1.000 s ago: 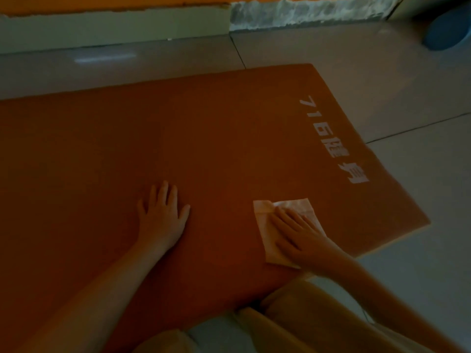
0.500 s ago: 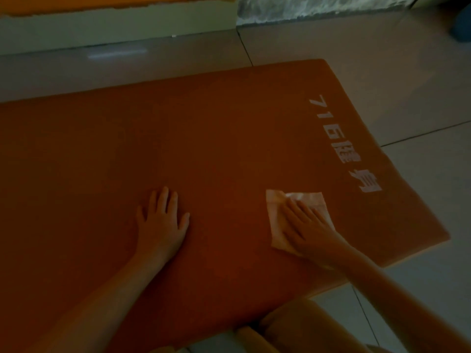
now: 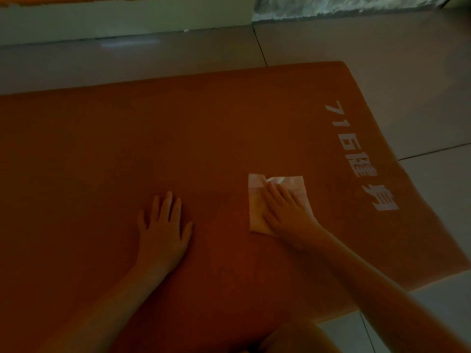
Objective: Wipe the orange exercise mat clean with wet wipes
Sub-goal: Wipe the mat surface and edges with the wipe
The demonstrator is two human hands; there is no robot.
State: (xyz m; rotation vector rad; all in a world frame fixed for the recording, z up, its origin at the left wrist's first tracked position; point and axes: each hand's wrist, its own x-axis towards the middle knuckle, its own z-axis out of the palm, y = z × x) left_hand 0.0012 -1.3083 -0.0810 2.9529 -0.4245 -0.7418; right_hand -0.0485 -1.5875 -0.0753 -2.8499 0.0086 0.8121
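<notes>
The orange exercise mat (image 3: 178, 138) lies flat on the floor and fills most of the view, with white printed characters (image 3: 359, 154) along its right end. A white wet wipe (image 3: 257, 205) is spread on the mat just left of that print. My right hand (image 3: 288, 212) lies flat on the wipe, fingers together, pressing it down. My left hand (image 3: 163, 233) rests palm-down on the bare mat to the left of the wipe, fingers slightly spread, holding nothing.
Grey floor tiles (image 3: 407, 72) surround the mat at the far side and the right. A pale low wall base (image 3: 122, 19) runs along the top. My knee (image 3: 293, 337) shows at the bottom edge, at the mat's near side.
My right hand has slid the wipe away from me, from the mat's near edge further up the mat. The left hand has stayed planted where it was.
</notes>
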